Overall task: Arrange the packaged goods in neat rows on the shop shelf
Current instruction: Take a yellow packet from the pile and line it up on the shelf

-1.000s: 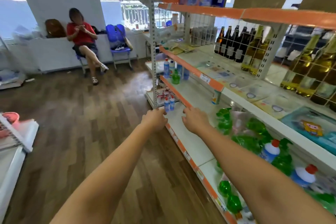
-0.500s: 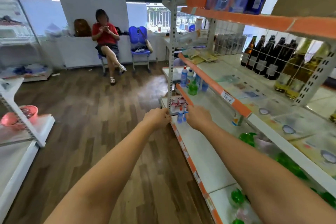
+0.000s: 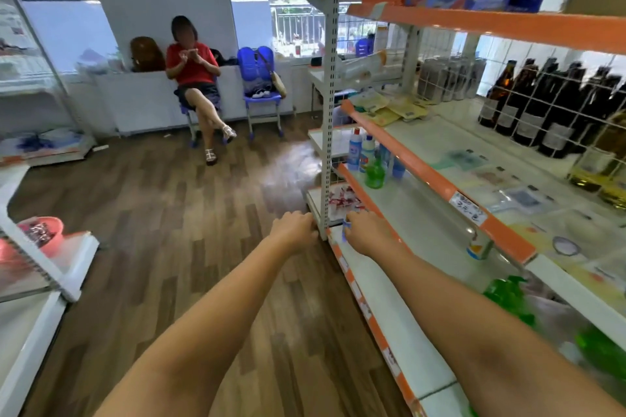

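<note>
Here, left hand (image 3: 294,226) grip curled empty; right hand (image 3: 365,230) grip pinching a small blue-capped bottle (image 3: 345,226)

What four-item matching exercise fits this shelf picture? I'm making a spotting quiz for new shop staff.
Things:
1. green bottle
2. dark bottles
3. pink basin
4. blue chair

Places:
A. behind the white wire grid
B. on the low shelf at far left
C. beside the seated person
D. among the blue-and-white bottles

Pairs: 1-D, 2-A, 3-B, 4-C
</note>
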A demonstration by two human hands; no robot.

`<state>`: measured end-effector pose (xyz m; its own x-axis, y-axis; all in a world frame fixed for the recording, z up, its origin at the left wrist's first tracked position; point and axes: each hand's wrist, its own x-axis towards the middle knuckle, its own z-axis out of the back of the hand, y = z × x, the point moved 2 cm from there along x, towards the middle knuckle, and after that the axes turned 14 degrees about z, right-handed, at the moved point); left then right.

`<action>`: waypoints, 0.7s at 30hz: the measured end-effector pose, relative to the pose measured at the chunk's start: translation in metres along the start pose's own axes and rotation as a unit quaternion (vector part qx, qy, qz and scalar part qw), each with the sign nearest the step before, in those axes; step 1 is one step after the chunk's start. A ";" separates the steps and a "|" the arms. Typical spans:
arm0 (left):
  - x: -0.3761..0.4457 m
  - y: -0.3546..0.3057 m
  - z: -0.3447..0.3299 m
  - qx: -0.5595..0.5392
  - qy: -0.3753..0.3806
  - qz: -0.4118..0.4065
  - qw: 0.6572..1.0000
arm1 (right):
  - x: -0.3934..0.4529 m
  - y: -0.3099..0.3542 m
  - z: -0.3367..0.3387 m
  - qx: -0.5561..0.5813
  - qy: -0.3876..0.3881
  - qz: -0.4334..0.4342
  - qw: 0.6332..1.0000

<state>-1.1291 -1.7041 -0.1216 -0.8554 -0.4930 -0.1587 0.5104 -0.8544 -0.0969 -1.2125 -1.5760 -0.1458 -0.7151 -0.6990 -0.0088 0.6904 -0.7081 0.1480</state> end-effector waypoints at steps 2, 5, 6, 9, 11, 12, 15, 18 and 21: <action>0.027 0.008 0.011 -0.002 -0.013 -0.007 1.000 | 0.028 0.002 0.006 0.000 -0.018 -0.003 1.000; 0.068 0.018 0.024 -0.004 -0.023 -0.019 1.000 | 0.067 0.004 0.016 -0.011 -0.030 -0.007 0.999; 0.081 0.021 0.026 -0.003 -0.024 -0.024 0.999 | 0.080 0.004 0.016 -0.013 -0.032 -0.010 0.999; 0.117 0.030 0.028 -0.003 -0.033 -0.032 0.999 | 0.110 0.001 0.012 -0.002 -0.035 -0.019 0.999; 0.136 0.034 0.025 -0.002 -0.038 -0.027 0.999 | 0.124 0.000 0.005 -0.001 -0.032 -0.014 0.999; 0.145 0.035 0.023 0.002 -0.032 -0.026 0.999 | 0.132 -0.001 0.000 -0.009 -0.022 -0.005 1.000; 0.175 0.031 0.013 0.015 0.000 -0.026 1.000 | 0.153 -0.006 -0.015 -0.016 0.002 -0.012 1.000; 0.206 0.020 0.003 0.013 0.010 -0.031 0.999 | 0.175 -0.017 -0.024 -0.009 0.014 -0.019 1.000; 0.237 0.009 0.002 0.012 0.021 -0.028 0.999 | 0.207 -0.037 -0.023 -0.021 0.025 -0.007 0.999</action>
<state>-1.3274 -1.8286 -0.1580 -0.8776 -0.4380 -0.1950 0.4599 -0.8840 -0.0841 -1.3833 -1.6970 -0.1761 -0.7190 -0.6924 -0.0597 0.6853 -0.7207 0.1049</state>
